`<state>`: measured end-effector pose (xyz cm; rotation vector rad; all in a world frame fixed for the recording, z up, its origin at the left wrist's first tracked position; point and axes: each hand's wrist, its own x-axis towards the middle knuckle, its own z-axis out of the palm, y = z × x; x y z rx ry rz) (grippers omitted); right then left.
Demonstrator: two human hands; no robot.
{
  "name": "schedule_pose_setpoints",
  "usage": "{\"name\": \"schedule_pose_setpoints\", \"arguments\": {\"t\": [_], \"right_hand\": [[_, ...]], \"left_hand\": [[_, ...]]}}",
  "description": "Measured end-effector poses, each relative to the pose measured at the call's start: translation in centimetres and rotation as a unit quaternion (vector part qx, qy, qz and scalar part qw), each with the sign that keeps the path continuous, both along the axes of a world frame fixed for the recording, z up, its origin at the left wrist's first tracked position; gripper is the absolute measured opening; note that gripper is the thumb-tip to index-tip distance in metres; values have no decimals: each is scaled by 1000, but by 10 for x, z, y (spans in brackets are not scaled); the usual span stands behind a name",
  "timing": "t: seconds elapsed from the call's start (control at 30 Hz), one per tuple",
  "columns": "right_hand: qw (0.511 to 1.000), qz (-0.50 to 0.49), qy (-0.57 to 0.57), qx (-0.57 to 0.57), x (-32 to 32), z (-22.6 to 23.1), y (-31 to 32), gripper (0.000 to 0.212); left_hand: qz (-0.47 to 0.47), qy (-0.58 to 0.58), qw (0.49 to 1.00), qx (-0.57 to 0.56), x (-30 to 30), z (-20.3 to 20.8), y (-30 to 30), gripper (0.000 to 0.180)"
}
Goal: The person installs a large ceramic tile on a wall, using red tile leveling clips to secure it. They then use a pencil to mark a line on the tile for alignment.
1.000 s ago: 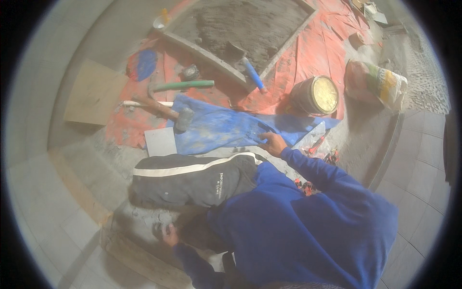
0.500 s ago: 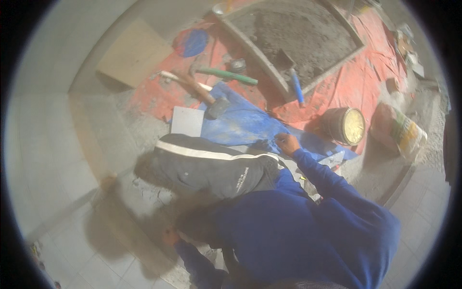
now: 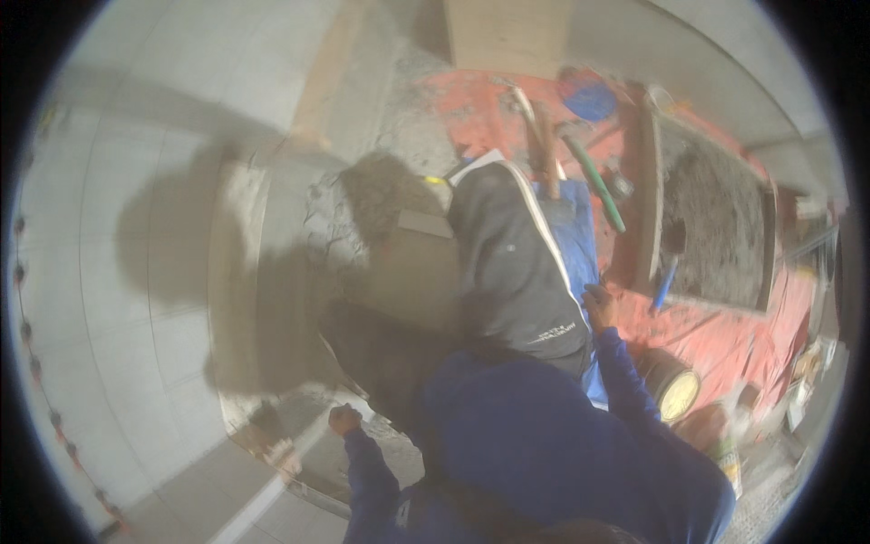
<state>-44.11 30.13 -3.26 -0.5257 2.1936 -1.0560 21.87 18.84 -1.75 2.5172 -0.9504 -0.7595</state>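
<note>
Blue sheet [image 3: 580,238] is laid out on the floor, beside the dark trouser leg [image 3: 507,263] with 1 white stripe, and a good chunk of it is covered by that leg. At its edge the right hand [image 3: 599,306] is seen with fingers bent, but it's too blurry, so whether any sheet is pinched can't be told. Well apart from it, the left hand [image 3: 344,419] is held loosely curled near the grey floor; whether anything's gripped can't be told either. Of the 2 tools lying above the knee, the wooden handle [image 3: 548,150] is partly hidden at its lower end, while the green handle [image 3: 595,181] is plainly seen. The bucket [image 3: 678,395] is partly blocked by the blue sleeve [image 3: 627,381].
</note>
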Motion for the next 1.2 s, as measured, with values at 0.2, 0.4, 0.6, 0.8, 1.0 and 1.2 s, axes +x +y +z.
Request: {"name": "schedule_pose_setpoints", "arguments": {"t": [0.2, 0.4, 0.6, 0.8, 1.0, 1.2], "right_hand": [[995, 43, 93, 20, -39, 35, -49, 25], [980, -37, 140, -133, -123, 33, -104, 32], [872, 144, 435, -175, -165, 117, -213, 33], [921, 241, 222, -209, -62, 200, -326, 47], [877, 427, 47, -215, 74, 154, -378, 34], [708, 667, 232, -30, 129, 63, -369, 38]], "left_hand": [[-60, -43, 997, 3, -67, -56, 131, 16], [25, 148, 980, -128, -105, -88, 161, 29], [124, 127, 977, 117, -137, -28, 147, 33], [140, 97, 985, 17, -168, -13, 187, 32], [167, 25, 984, 52, -214, -23, 247, 31], [378, 131, 917, -10, -230, -58, 292, 19]]}}
